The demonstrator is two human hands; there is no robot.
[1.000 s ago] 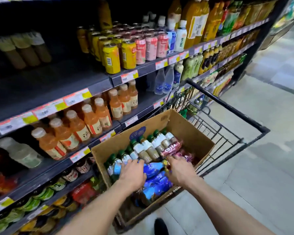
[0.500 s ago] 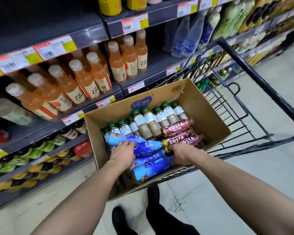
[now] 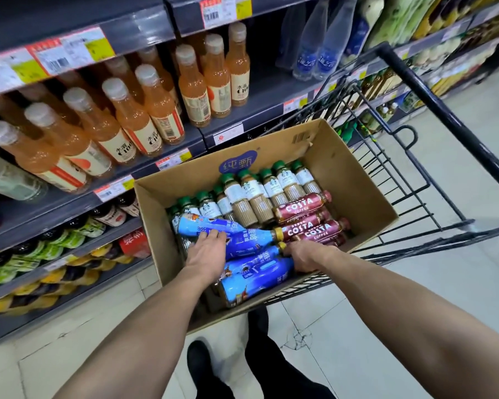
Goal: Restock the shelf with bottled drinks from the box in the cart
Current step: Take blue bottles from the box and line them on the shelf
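Grasp stage of restocking. Over the last second no bottle has been lifted: both hands have been kept on the blue-labelled plastic bottles (image 3: 251,240) lying on their sides at the near end of the brown cardboard box (image 3: 357,180), which is carried in the black wire cart (image 3: 415,82). The left hand (image 3: 208,250) is laid with fingers extended across the topmost one; the right hand (image 3: 306,256) is curled round a gold-capped neck. The dark metal shelf (image 3: 271,87), far left, is therefore judged still unserved.
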